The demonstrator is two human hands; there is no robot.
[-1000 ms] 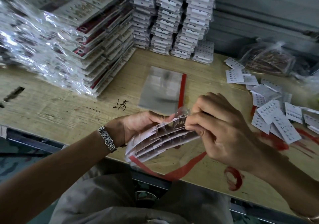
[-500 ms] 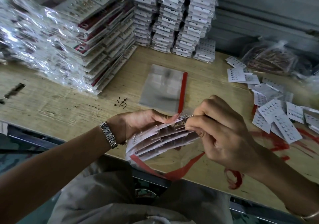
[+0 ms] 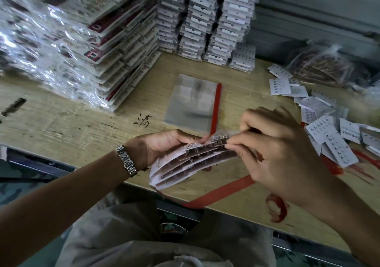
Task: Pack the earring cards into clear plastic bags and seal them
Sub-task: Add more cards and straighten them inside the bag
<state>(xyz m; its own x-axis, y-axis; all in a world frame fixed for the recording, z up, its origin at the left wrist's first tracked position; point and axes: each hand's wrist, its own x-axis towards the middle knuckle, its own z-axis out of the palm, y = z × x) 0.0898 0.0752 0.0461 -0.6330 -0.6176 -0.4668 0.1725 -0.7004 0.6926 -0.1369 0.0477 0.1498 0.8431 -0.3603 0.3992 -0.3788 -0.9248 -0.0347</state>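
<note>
My left hand point(image 3: 164, 145) grips a fanned bundle of earring cards point(image 3: 191, 164) inside a clear plastic bag, held edge-on above the table's front edge. My right hand point(image 3: 273, 149) pinches the bag's top right end, fingers curled over it. A red adhesive strip point(image 3: 224, 192) trails down from the bundle across the table. A pile of empty clear bags with a red strip point(image 3: 193, 102) lies flat just behind my hands.
Tall stacks of bagged cards point(image 3: 82, 40) fill the left and the back centre point(image 3: 205, 20). Loose white earring cards point(image 3: 329, 135) lie scattered at the right, with a bag of reddish items point(image 3: 320, 67) behind them. The wooden table point(image 3: 61, 122) ends near my lap.
Both hands with the bundle have stayed nearly in place; my right fingers have shifted slightly along the bag's top end.
</note>
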